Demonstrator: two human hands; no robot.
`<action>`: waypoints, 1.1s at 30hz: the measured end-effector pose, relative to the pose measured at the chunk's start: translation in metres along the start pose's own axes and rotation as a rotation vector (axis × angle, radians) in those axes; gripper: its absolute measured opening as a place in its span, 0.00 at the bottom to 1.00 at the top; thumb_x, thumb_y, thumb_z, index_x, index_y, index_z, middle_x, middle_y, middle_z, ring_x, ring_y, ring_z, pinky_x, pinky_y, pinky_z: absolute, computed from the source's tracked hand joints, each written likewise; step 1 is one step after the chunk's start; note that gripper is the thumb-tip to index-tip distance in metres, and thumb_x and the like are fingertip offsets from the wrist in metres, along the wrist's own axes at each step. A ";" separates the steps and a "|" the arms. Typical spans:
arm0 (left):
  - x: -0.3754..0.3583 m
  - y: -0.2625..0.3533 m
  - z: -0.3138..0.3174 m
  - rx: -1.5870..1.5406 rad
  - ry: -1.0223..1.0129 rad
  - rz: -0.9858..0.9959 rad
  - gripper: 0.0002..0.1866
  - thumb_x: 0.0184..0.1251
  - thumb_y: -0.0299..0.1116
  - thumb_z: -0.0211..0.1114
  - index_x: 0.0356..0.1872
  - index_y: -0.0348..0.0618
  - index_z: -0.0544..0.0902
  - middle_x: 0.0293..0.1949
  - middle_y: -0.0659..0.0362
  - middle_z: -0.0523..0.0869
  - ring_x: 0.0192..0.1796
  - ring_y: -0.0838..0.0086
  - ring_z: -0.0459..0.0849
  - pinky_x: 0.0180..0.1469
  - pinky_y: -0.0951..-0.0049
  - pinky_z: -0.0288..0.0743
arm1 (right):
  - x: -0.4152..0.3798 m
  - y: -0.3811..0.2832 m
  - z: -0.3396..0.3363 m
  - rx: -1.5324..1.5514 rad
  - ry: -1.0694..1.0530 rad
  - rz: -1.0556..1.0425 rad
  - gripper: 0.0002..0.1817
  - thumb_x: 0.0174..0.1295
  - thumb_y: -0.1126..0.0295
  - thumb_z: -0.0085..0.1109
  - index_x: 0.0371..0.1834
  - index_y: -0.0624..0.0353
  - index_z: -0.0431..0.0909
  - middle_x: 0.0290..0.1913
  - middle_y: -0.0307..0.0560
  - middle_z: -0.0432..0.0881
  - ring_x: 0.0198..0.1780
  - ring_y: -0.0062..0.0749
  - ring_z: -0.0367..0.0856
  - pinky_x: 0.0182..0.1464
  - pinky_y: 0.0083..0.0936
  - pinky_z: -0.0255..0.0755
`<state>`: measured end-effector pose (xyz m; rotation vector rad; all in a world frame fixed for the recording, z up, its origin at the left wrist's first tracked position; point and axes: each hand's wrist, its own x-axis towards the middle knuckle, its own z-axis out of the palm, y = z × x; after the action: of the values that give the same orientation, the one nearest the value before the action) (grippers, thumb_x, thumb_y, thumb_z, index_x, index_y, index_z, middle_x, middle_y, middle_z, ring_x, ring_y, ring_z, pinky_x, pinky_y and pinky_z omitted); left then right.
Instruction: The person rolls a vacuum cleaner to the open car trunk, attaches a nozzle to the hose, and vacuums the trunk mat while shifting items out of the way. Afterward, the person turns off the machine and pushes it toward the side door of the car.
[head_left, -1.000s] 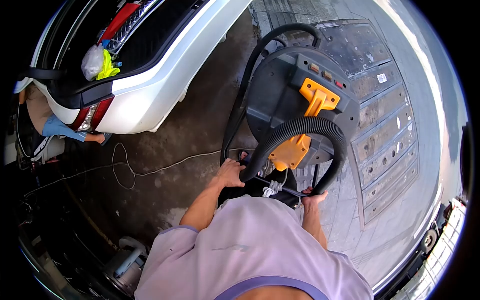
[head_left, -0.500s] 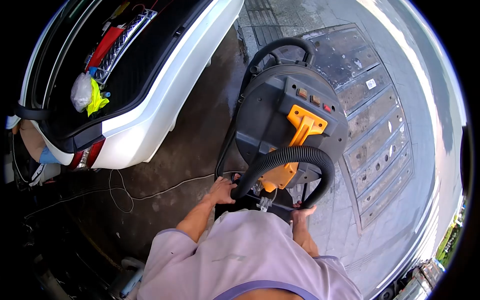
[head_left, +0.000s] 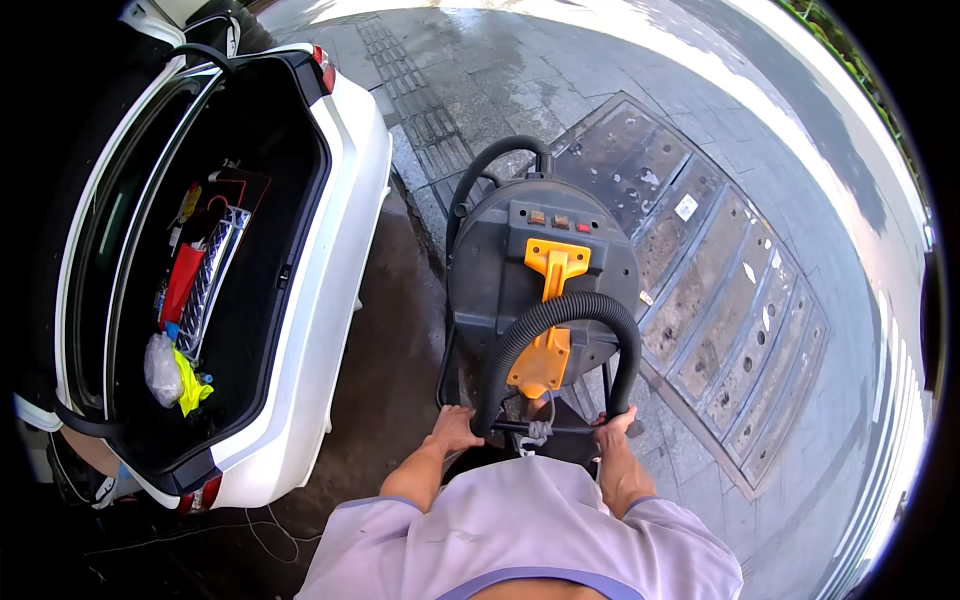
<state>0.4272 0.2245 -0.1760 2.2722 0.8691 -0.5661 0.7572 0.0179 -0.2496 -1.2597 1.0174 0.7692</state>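
Left hand [head_left: 453, 430] and right hand [head_left: 613, 428] each in closed grip on vacuum [head_left: 540, 275] push bar. Vacuum just right of car [head_left: 330, 300] bumper. Risk: hose [head_left: 560, 312] loop snagging, drum clipping bumper, wheels catching grate [head_left: 700, 290].

Seen from above, a person in a loose, pale lilac sleeveless top [head_left: 520, 540] — the fabric lightly creased across the chest, with a faint darker mark near its middle. A band of deeper purple trim [head_left: 530, 583] edges the neckline, and the same darker piping rims both armholes. Both forearms are bare; the left hand [head_left: 453, 430] and right hand [head_left: 615, 428] wear no gloves — no watch or rings can be made out.
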 end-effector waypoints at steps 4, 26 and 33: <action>0.063 0.015 -0.031 0.023 -0.009 -0.014 0.38 0.43 0.59 0.72 0.52 0.39 0.87 0.52 0.47 0.87 0.61 0.55 0.79 0.66 0.59 0.65 | 0.022 -0.054 0.062 -0.010 -0.016 0.050 0.31 0.57 0.30 0.42 0.23 0.49 0.67 0.15 0.39 0.65 0.16 0.30 0.62 0.22 0.29 0.55; 0.382 0.067 -0.214 -0.027 0.297 0.051 0.25 0.42 0.48 0.74 0.40 0.42 0.87 0.40 0.55 0.84 0.48 0.61 0.83 0.51 0.60 0.66 | 0.113 -0.323 0.473 -0.175 -0.010 -0.063 0.27 0.57 0.37 0.55 0.23 0.51 0.70 0.15 0.40 0.66 0.13 0.28 0.62 0.15 0.28 0.57; 0.420 0.128 -0.258 -0.177 0.593 -0.014 0.21 0.39 0.46 0.77 0.36 0.50 0.86 0.39 0.58 0.84 0.43 0.63 0.82 0.48 0.62 0.65 | 0.098 -0.396 0.558 -0.246 -0.275 -0.020 0.27 0.57 0.38 0.53 0.21 0.52 0.70 0.15 0.40 0.67 0.14 0.28 0.62 0.17 0.28 0.54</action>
<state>0.8493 0.5091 -0.1854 2.2941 1.1576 0.1975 1.2568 0.4914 -0.1839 -1.3261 0.7010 1.0441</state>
